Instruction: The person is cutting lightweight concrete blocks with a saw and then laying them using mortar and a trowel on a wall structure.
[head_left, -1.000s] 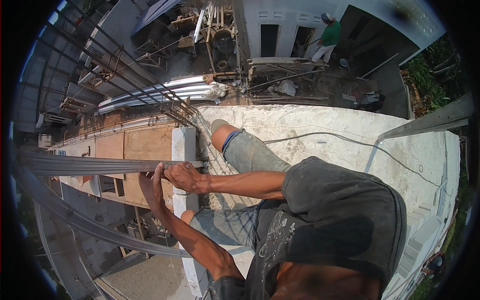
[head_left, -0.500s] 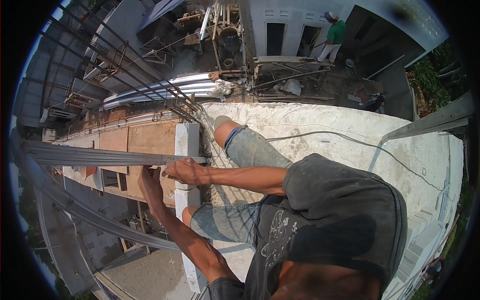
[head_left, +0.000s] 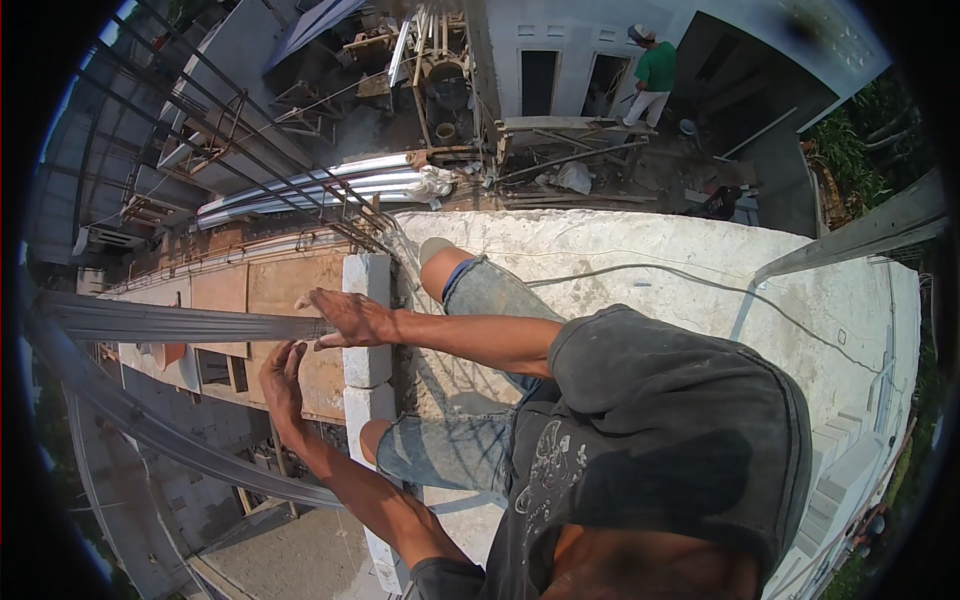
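Observation:
A bundle of long grey metal channels (head_left: 190,318) runs in from the left toward me, its near end over a white block wall. My right hand (head_left: 352,318) rests against that end. Its fingers stretch along the upper side and the thumb lies below, without closing round the metal. Just beneath the bundle is my left hand (head_left: 283,385), its fingers bent and apart from the thumb, nothing seen in it. Whether its fingertips touch the metal cannot be made out. Another grey metal channel (head_left: 190,440) bends away below, partly behind my left forearm.
My legs straddle the white block wall (head_left: 367,275) beside a pale concrete slab (head_left: 700,235) crossed by a dark cable (head_left: 650,267). Steel bars (head_left: 290,185) rise at upper left. Brown boards (head_left: 285,280) lie beyond the wall. A person in green (head_left: 655,72) stands at the far building.
The channel end, which stuck out past my right hand, now stops at its palm. My right fingers have straightened from a grip, and my left hand has dropped slightly away from the metal.

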